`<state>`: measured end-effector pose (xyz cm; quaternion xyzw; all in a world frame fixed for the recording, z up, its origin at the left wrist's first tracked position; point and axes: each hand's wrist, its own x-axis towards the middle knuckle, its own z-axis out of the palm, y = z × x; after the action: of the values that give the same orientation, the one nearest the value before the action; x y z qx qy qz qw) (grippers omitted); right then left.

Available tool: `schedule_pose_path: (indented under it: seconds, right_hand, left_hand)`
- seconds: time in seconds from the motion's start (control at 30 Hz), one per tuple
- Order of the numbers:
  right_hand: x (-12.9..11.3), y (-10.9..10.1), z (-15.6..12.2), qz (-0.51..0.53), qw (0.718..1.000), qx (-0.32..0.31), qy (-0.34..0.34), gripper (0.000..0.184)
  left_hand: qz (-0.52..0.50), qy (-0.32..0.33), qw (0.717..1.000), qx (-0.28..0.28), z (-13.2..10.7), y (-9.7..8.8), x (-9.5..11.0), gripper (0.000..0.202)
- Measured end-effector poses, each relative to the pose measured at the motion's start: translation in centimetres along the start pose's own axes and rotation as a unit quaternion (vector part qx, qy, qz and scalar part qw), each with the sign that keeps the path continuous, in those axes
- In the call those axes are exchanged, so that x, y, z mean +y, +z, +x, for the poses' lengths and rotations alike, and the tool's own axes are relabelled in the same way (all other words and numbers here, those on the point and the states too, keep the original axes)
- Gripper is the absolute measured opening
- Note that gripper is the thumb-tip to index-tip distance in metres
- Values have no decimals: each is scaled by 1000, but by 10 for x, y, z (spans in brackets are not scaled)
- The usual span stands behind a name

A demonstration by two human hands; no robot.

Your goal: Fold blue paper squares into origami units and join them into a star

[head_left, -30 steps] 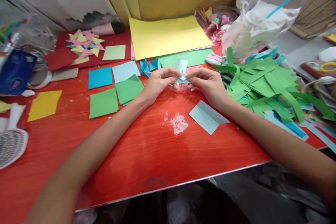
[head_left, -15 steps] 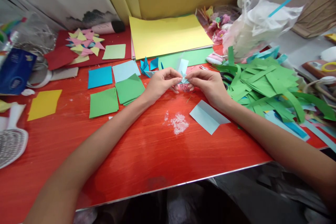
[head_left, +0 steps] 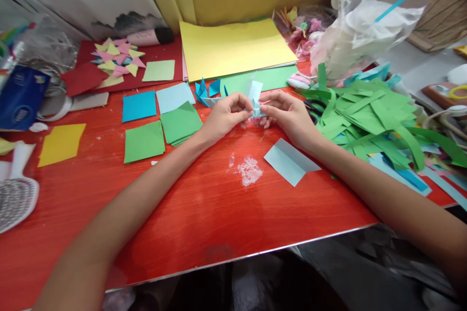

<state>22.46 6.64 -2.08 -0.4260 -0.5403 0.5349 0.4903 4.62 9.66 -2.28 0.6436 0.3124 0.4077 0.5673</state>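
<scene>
Between my two hands is a small light blue folded paper (head_left: 255, 90), with one flap standing up. My left hand (head_left: 230, 112) pinches its left side between thumb and fingers. On the other side my right hand (head_left: 286, 112) has its thumb and fingertips closed at the paper's right edge. The lower part of the folds is partly hidden by the fingers. A creased light blue paper sheet (head_left: 288, 161) lies just below my right hand. Behind my left hand stand darker blue folded paper pieces (head_left: 203, 91).
Green paper squares (head_left: 180, 123) and a blue square (head_left: 139, 106) lie to the left. Green paper strips (head_left: 375, 107) are heaped at the right, with scissors (head_left: 314, 108) partly under them. Yellow sheets (head_left: 237, 49) and a plastic bag (head_left: 368, 29) are at the back.
My right hand's fingers have loosened and shifted slightly at the folded paper. My left hand keeps its pinch in nearly the same place.
</scene>
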Motion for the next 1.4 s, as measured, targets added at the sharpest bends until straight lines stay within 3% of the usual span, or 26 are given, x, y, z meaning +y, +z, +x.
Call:
schedule_pose_path:
  seconds: [0.17,0.5,0.8,1.4]
  right_hand:
    - [-3,-2,0,7,998,-45,53,18]
    - [-4,0,1,67,996,11,66,13]
    - [-2,0,2,88,994,21,54,9]
    - [-2,0,-1,37,998,-5,44,9]
  left_hand:
    - [-10,8,1000,-15,0,0,-1,13]
    - [54,20,998,5,-2,0,-6,17]
    - [-1,-31,999,29,0,1,-1,37]
    - [30,0,1000,1,2,-1,-6,23]
